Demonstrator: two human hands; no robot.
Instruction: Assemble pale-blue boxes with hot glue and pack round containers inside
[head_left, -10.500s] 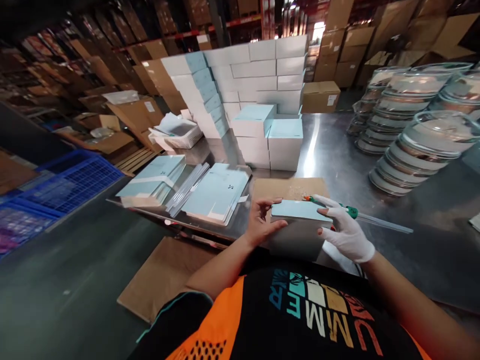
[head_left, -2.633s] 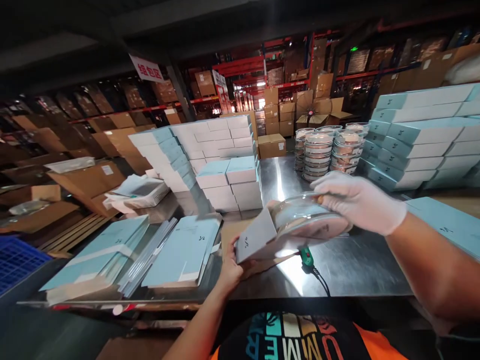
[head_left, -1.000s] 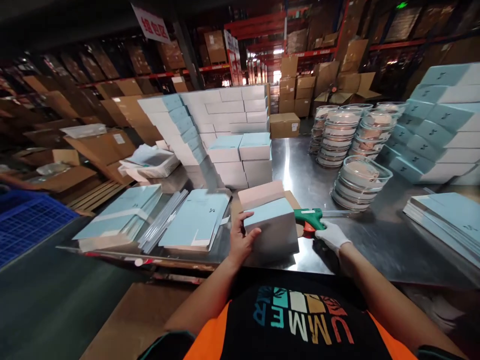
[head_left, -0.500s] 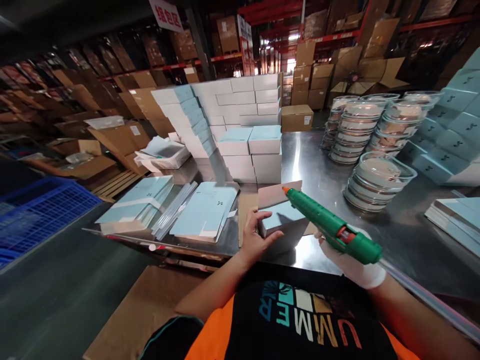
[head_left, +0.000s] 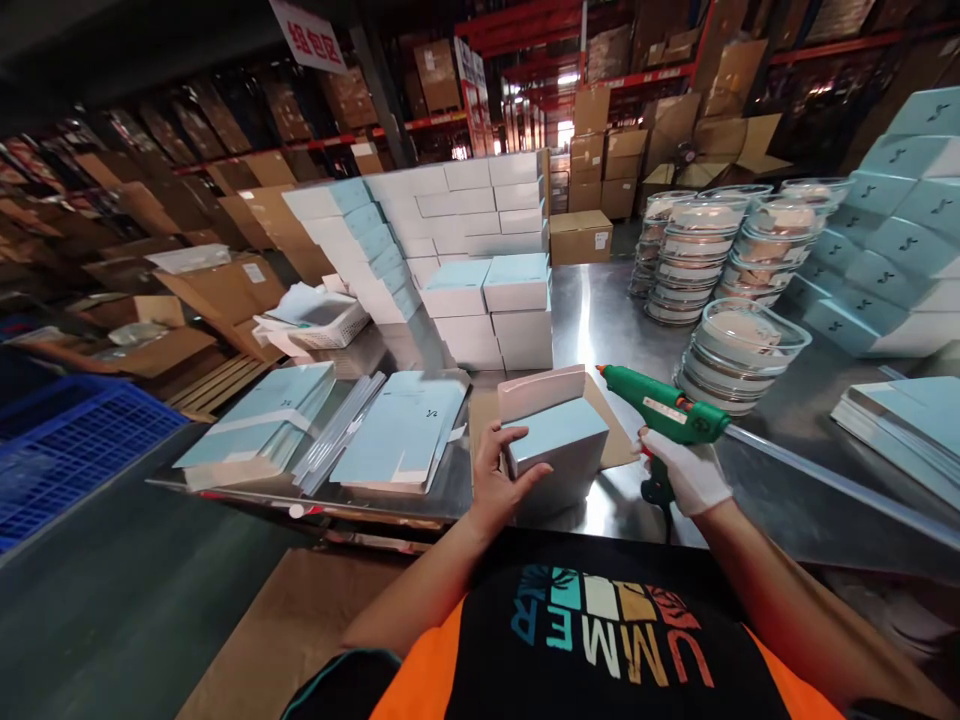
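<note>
A light-blue and white box (head_left: 561, 465) stands in front of me on a piece of cardboard, its far flap (head_left: 541, 392) raised. My left hand (head_left: 499, 475) grips the box's left end, thumb on the near side and fingers round the far side. In my gloved right hand (head_left: 686, 470) is a green hot glue gun (head_left: 660, 402), its orange nozzle pointing left, just right of the raised flap and apart from it. A long clear glue stick (head_left: 832, 478) runs out of the gun's rear to the right.
Flat blue card stacks (head_left: 401, 425) and clear glue sticks (head_left: 337, 430) lie on the left of the metal table (head_left: 600, 310). Finished-looking white boxes (head_left: 472, 215) are piled behind. Stacked round clear containers (head_left: 739, 350) stand right, near more blue boxes (head_left: 900, 240). A blue crate (head_left: 82, 450) sits far left.
The glue gun has moved right and away from the flap, turning more level. My left hand keeps its grip on the box. The view has shifted slightly.
</note>
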